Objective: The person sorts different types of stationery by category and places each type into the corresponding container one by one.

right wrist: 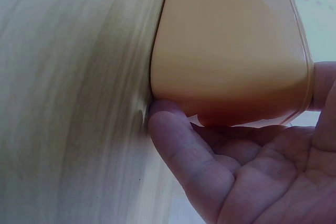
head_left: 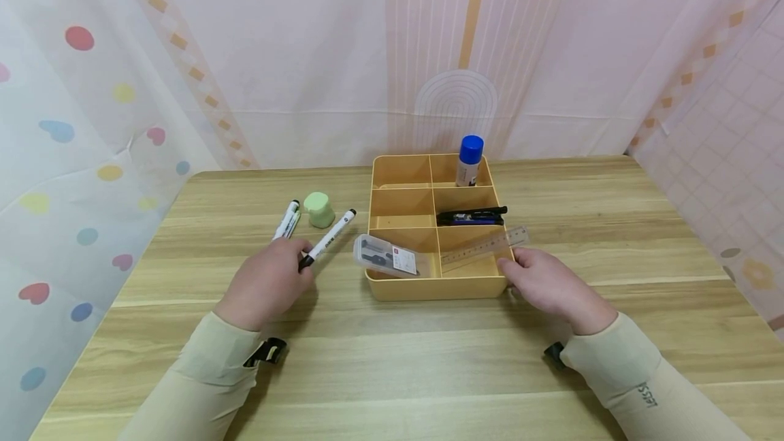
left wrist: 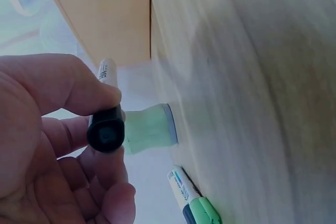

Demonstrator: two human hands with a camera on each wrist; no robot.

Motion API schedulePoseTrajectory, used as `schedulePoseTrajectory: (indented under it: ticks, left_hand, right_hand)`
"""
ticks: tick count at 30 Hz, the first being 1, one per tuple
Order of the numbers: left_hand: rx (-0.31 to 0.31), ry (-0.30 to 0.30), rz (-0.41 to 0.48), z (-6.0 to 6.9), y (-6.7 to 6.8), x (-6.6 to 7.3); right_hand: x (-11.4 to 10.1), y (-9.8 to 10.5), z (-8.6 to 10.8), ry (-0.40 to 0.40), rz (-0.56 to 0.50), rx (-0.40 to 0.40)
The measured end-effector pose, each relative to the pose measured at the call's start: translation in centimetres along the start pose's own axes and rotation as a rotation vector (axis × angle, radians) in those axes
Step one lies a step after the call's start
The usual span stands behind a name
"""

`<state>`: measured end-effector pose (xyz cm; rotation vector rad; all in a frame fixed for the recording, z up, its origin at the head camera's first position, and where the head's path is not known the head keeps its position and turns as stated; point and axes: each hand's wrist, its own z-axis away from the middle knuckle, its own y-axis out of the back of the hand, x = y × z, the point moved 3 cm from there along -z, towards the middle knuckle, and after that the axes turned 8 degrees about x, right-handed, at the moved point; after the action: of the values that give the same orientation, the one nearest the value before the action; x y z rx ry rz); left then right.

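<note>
A white marker with black ends (head_left: 331, 237) is pinched near its lower end by the left hand (head_left: 266, 284); the left wrist view shows its black end (left wrist: 106, 129) between thumb and fingers. The right hand (head_left: 554, 288) grips the front right corner of an orange six-compartment box (head_left: 437, 289), thumb at the rim and fingers against the outer wall (right wrist: 231, 51). In the box are a clear case (head_left: 386, 257) at front left, a clear ruler (head_left: 484, 248) at front right, black and blue pens (head_left: 471, 217) at middle right and a blue-capped glue stick (head_left: 469, 160) at back right.
Beyond the left hand lie white markers (head_left: 286, 220), one with a green part (left wrist: 205, 211). A light green object (head_left: 320, 209) stands between them and the box. A patterned curtain (head_left: 318, 53) hangs along the back edge of the wooden table (head_left: 392, 386).
</note>
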<state>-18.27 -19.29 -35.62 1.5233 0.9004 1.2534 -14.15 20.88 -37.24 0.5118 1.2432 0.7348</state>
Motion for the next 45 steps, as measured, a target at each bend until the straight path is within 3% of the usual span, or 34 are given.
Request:
schedulePoseTrajectory:
  ticks: [15,33,45]
  left_hand:
    - [0.158,-0.044,0.032,0.0,1.0,0.6]
    - [0.205,-0.11,0.041,-0.5,1.9,2.6]
    - [0.261,-0.189,0.019,-1.1,1.9,4.1]
  right_hand:
    - [0.1,0.0,-0.1,0.0,-0.023,0.016]
    - [0.1,-0.1,-0.1,0.014,-0.045,0.018]
    - [0.1,-0.1,-0.1,0.01,-0.048,0.02]
